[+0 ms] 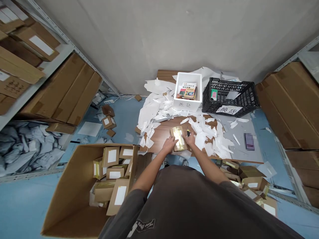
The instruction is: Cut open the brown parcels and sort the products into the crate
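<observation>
Head view: small box [177, 138] lies flat on the brown table [161, 130], near its front edge at the centre of the frame; tape and a white label show on top.
Left hand [169, 144]: fingers grasping the box at its lower left edge, thumb toward the top face.
Right hand [190, 139]: fingers closed round a black and yellow cutter [188, 133], beside the box's right edge; contact between blade and box cannot be told.
Paper scraps [149, 113]: heaped along the left and back of the table, and again right of the right hand; some reach the front edge.
Working room: a strip of brown tabletop shows between the box and the left scraps; the gap on the right is narrower.
White bin [181, 106]: upright behind the box, books [188, 91] inside.
Black crate [211, 108]: just right of the bin, paper label on its front wall, a green item [214, 94] within.
Grey surface [245, 155]: right of the brown table, carrying a blurred purple item [249, 141] near its right edge.
Large carton [72, 186]: lower left of the frame, open, boxes [111, 156] gathered against its right side; floor shows in its left part.
</observation>
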